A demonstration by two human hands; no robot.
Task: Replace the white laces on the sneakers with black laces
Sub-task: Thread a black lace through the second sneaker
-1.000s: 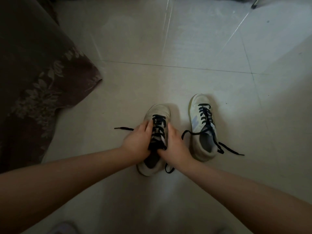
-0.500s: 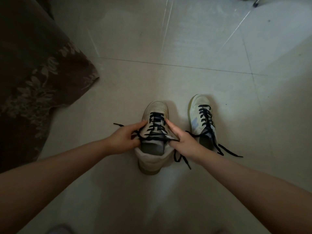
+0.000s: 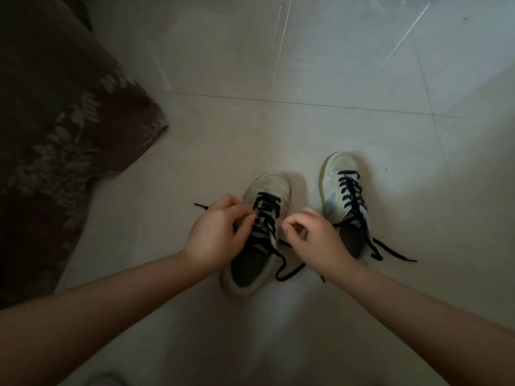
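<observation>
Two pale sneakers stand side by side on the tiled floor, both threaded with black laces. My left hand [image 3: 220,232] hovers over the left sneaker [image 3: 269,185], fingers curled and pinching its black lace [image 3: 264,210] at the crossings. One lace tip [image 3: 201,206] pokes out past that hand's knuckles. My right hand [image 3: 312,235] is between the shoes with finger and thumb curled together. A slack loop of lace [image 3: 287,273] lies beneath its wrist, and I cannot tell whether the hand holds it. The right sneaker [image 3: 338,168] has loose lace ends [image 3: 395,253] trailing on the floor.
A dark floral fabric [image 3: 64,129] drapes down along the left side, reaching the floor. Pale tiles [image 3: 306,65] spread beyond and to the right of the shoes.
Both hands have let the taut lace ends go slack. My left hand moved onto the lace crossings, my right hand lifted and curled, and the sneaker's heel settled back on the floor.
</observation>
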